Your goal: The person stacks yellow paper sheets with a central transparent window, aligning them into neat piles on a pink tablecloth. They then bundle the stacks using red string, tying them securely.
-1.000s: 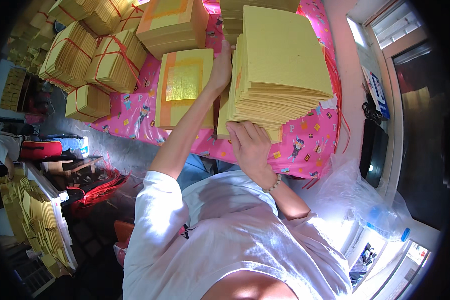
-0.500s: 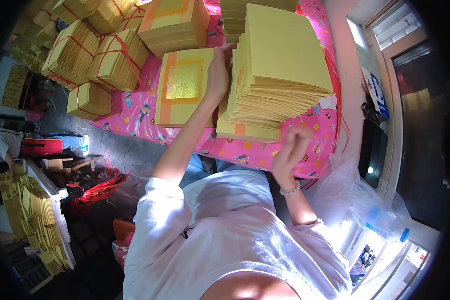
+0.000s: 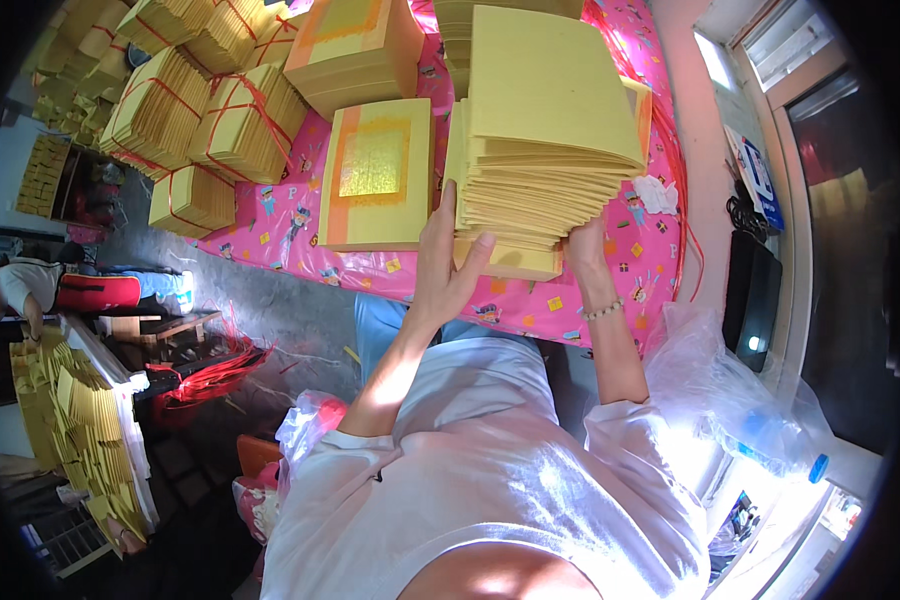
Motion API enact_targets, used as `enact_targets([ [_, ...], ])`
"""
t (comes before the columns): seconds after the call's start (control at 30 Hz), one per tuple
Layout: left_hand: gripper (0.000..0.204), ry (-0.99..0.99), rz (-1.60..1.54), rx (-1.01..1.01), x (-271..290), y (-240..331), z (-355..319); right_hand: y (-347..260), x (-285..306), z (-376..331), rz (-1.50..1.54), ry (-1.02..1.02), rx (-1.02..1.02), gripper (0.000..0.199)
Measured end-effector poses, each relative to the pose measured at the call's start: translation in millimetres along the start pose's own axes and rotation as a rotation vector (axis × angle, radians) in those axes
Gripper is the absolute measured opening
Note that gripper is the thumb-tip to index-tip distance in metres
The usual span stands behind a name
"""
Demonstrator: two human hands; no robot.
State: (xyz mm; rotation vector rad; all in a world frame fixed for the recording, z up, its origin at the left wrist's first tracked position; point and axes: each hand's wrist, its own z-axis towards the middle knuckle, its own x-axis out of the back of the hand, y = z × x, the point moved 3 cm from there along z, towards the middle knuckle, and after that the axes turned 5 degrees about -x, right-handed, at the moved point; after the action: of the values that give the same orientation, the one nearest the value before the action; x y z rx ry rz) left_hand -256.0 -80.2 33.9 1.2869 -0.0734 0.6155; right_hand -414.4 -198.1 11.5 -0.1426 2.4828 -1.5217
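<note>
A thick fanned stack of plain yellow paper sheets lies on a pink patterned tablecloth. My left hand presses flat against the stack's near left edge, fingers spread upward. My right hand grips the stack's near right corner from below. Just left of it lies a second stack of yellow sheets with a gold foil square and orange border.
A similar gold-printed stack lies farther back. Bundles of yellow paper tied with red string fill the table's left. A clear plastic bag sits at right. More yellow paper and a seated person are at left.
My left hand slid down from the stack's upper left edge to its near left corner. My right hand came off the front, swung out right, and now holds the near right corner.
</note>
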Motion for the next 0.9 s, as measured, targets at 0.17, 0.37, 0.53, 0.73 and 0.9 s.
enact_targets([
  [0.17,0.076,-0.081,0.063,-0.05,-1,16,10,19,4,15,0.071,-0.052,0.217,0.041],
  [0.37,0.077,-0.024,0.17,-0.068,-7,1,5,19,8,17,0.191,-0.089,0.144,0.044],
  [0.53,0.078,-0.014,0.131,-0.042,-2,5,9,-15,-4,-2,0.346,-0.139,0.177,0.051],
  [0.73,0.081,-0.032,0.102,-0.081,0,-4,12,-35,-12,-1,0.401,-0.063,0.04,0.058],
  [0.9,0.081,-0.072,0.012,-0.197,13,0,23,-29,-2,3,0.359,-0.045,0.122,0.053],
])
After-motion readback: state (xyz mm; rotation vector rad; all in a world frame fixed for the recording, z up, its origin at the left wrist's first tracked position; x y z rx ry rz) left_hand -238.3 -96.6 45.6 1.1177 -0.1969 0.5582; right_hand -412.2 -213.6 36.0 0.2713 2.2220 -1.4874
